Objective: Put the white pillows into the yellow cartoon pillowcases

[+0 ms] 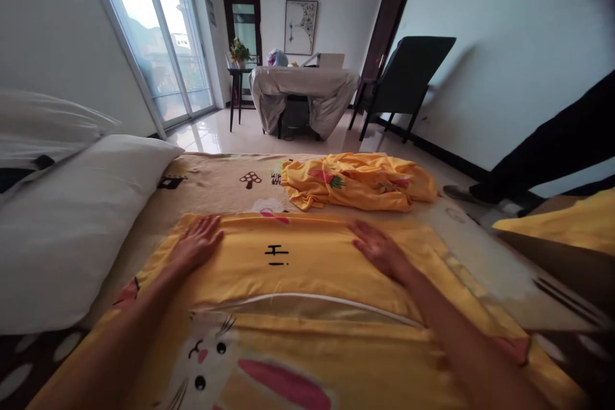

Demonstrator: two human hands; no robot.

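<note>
Yellow fabric (307, 262) with "Hi" lettering, a white rabbit face and pink ears lies spread over the bed, its far part folded toward me. My left hand (199, 243) rests flat on its far left part, fingers spread. On the far right part, my right hand (379, 248) lies with its fingers stretched out. Between my forearms a white-edged opening runs across the cloth. Beyond the far edge sits a crumpled yellow cloth (355, 180) with a carrot print. Neither hand grips anything visible.
A white pillow (81, 224) lies at the left on the patterned beige bed cover (216, 173). At the right are a cardboard box (557, 237) with yellow cloth on it and a person's dark-clothed leg (542, 147). A covered table (307, 80) and black chair (408, 77) stand beyond.
</note>
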